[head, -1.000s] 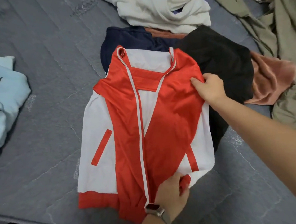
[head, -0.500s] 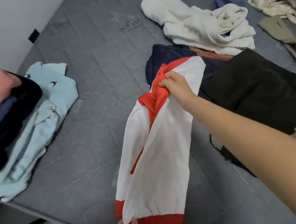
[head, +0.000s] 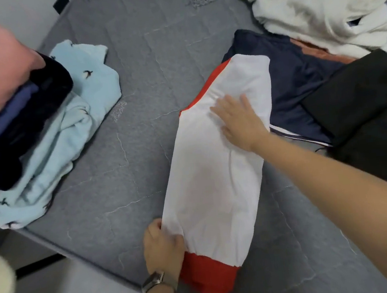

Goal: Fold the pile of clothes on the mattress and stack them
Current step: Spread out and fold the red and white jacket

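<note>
The red and white jacket [head: 214, 179] lies folded lengthwise on the grey mattress [head: 122, 153]. The right hand [head: 239, 120] presses flat on its upper part, fingers spread. The left hand [head: 162, 248] seems to pinch the near edge, beside the red hem. Beyond the right fingertips lies a navy garment [head: 295, 84].

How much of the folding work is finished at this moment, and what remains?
Done: a few folded garments, a light blue shirt lowest, stacked at left. In hand: the red and white jacket, folded lengthwise; the right hand presses it flat, the left hand pinches its hem. Left: the navy garment, black garment and white garment lie unfolded.
</note>
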{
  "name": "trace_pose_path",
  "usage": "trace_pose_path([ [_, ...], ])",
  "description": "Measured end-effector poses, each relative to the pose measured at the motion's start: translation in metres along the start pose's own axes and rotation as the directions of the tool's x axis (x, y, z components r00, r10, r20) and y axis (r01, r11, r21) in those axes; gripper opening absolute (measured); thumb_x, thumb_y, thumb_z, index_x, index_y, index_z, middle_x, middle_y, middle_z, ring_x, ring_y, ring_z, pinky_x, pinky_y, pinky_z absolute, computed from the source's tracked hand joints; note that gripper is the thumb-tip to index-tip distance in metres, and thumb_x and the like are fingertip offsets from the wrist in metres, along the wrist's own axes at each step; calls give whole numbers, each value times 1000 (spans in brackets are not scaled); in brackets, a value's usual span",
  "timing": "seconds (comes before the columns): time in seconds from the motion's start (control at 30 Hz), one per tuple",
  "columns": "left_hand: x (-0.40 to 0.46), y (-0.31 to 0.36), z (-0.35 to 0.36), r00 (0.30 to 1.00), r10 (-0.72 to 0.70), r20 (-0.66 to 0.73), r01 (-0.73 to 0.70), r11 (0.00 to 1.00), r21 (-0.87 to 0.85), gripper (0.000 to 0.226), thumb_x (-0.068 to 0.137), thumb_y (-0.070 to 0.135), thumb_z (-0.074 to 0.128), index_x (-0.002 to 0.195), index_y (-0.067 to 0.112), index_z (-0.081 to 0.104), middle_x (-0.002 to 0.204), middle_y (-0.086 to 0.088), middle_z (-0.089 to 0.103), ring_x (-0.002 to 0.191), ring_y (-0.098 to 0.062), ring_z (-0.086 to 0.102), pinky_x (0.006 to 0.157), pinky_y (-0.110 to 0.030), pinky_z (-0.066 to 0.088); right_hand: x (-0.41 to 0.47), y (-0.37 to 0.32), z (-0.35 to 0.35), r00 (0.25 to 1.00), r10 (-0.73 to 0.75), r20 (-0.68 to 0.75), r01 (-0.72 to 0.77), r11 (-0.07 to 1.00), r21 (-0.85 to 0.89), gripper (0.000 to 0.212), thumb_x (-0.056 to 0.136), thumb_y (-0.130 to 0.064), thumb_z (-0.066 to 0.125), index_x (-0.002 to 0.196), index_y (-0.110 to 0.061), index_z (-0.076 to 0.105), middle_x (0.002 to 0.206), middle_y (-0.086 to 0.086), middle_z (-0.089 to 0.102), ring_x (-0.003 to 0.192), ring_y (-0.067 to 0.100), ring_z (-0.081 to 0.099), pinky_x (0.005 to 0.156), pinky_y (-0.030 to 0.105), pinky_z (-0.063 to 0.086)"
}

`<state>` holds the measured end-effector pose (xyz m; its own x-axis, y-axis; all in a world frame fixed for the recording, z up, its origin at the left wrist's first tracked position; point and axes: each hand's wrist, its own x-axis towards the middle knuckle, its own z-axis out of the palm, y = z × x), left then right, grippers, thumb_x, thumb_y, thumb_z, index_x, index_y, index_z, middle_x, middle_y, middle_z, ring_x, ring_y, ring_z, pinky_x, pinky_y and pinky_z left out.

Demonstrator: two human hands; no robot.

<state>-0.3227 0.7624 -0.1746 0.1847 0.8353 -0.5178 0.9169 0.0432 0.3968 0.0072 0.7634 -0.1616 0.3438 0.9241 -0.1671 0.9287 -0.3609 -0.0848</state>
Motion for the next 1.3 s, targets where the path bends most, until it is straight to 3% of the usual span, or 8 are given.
trace_pose_path([
  [0.1,12,11,-1,992,41,121,-38,999,-27,62,80,32,72,130,9,46,129,-6,49,117,-23,49,93,-34,44,-23,13,3,967,255,23,-252,965,-75,65,92,-24,46,151,-11,21,160,8,13,148,28,5,116,57,3],
  [0.4,31,11,5,983,-23,183,8,996,83,66,70,46,79,112,15,39,109,-10,57,81,-21,51,67,-30,44,-22,55,1,940,248,234,-186,948,-258,90,89,-60,45,154,-15,2,161,3,-8,147,25,-15,117,57,-4],
  [0.53,39,8,-1,962,-52,266,12,989,149,49,71,56,73,97,20,52,87,2,61,78,-20,59,66,-29,47,-38,32,6,968,252,-2,-250,961,121,70,90,-39,58,147,-12,28,158,8,17,146,31,8,117,51,7],
  [0.63,46,5,-5,937,-21,348,-21,993,118,31,75,52,73,75,23,61,74,5,66,76,-20,65,64,-25,49,-96,-22,21,870,481,-113,-329,736,592,70,79,-28,73,138,-9,40,138,10,42,128,28,35,110,28,21],
  [0.77,48,12,-8,924,1,382,-38,995,90,19,82,41,71,76,26,62,75,10,63,79,-16,59,58,-18,39,-174,-87,55,577,718,389,-653,120,747,82,63,-36,87,127,-8,44,122,6,46,117,23,42,102,35,36],
  [0.87,42,12,-2,941,21,338,-86,980,179,33,85,47,65,101,18,69,97,-4,68,92,-23,61,73,-22,39,-204,-118,67,535,569,625,-652,-193,734,44,66,-39,84,98,-24,57,101,-3,63,98,17,62,82,33,54],
  [1.1,22,1,-13,867,3,499,67,990,-122,9,85,28,70,92,26,63,96,1,67,95,-20,63,89,-29,47,-218,-136,58,529,344,776,-663,-403,631,47,70,-32,85,109,-23,61,93,-13,64,85,3,61,63,13,48],
  [1.3,-17,-20,-22,841,-6,541,148,964,-219,21,91,20,63,112,16,60,93,9,66,85,-4,62,78,-21,53,-259,-142,49,511,219,831,-655,-527,542,39,87,-17,69,122,-26,52,111,0,67,98,15,65,81,37,57],
])
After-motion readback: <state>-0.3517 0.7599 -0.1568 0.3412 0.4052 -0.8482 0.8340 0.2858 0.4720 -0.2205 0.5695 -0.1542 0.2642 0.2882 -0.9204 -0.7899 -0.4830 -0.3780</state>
